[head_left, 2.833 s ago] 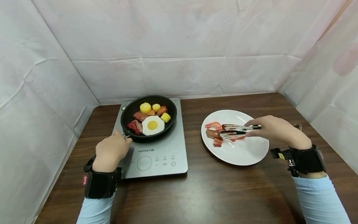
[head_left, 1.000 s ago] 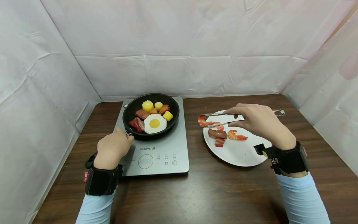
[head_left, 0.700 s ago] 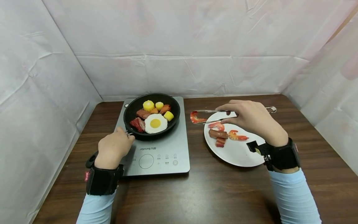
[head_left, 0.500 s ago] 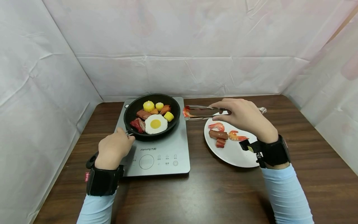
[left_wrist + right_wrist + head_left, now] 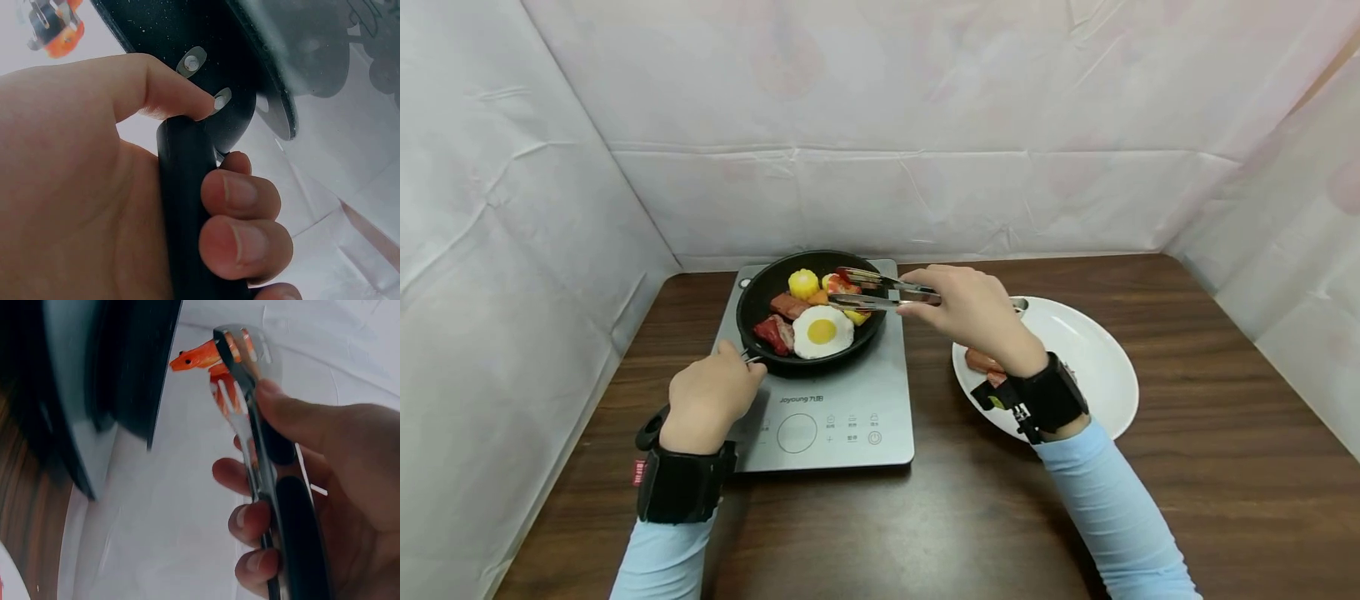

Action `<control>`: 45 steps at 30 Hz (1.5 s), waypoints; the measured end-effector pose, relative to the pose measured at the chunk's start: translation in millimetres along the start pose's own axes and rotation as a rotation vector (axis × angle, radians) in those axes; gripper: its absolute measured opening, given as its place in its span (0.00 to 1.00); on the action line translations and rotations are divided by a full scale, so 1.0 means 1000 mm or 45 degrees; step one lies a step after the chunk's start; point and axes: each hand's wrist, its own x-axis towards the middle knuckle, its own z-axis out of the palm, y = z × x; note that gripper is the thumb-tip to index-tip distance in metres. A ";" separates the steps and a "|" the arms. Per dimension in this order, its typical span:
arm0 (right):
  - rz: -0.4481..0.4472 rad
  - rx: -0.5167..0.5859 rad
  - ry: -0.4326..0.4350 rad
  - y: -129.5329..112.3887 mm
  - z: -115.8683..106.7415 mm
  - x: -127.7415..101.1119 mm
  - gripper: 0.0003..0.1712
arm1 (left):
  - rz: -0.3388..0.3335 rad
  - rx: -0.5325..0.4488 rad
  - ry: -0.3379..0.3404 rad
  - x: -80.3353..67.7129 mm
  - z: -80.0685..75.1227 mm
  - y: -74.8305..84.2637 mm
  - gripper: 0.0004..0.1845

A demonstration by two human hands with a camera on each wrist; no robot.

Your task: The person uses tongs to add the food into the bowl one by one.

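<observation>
Shrimp (image 5: 203, 357) hanging over the pan (image 5: 760, 292) in the tongs (image 5: 880, 292)

The right hand (image 5: 973, 310) is squeezing the tongs closed on one shrimp above the far side of the pan; the left hand (image 5: 707, 400) is gripping the pan handle (image 5: 187, 206), steadying it on the cooker (image 5: 880, 400); best lowering it into a free gap before easing off; I'm counting one egg (image 5: 822, 331), one plate (image 5: 1097, 350), one pan.

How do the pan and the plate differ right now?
The pan is black and deep-walled; the plate is white and shallow. The pan sits on the induction cooker; the plate lies straight on the table. The pan is crowded with a fried egg, corn and meat; the plate shows only a piece or two beside the right arm. The left hand grips the pan's handle; no hand touches the plate. Both are round.
</observation>
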 end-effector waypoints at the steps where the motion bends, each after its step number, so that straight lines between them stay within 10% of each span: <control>1: 0.012 -0.003 -0.007 -0.003 0.002 0.001 0.27 | -0.002 0.002 0.000 0.000 0.000 0.000 0.31; 14: 0.102 -0.073 -0.186 -0.024 0.021 0.008 0.27 | -0.007 0.017 0.002 0.000 -0.002 0.004 0.31; 45: 0.224 -0.007 -0.142 -0.030 0.013 0.010 0.36 | -0.012 0.008 0.004 0.000 -0.003 -0.001 0.30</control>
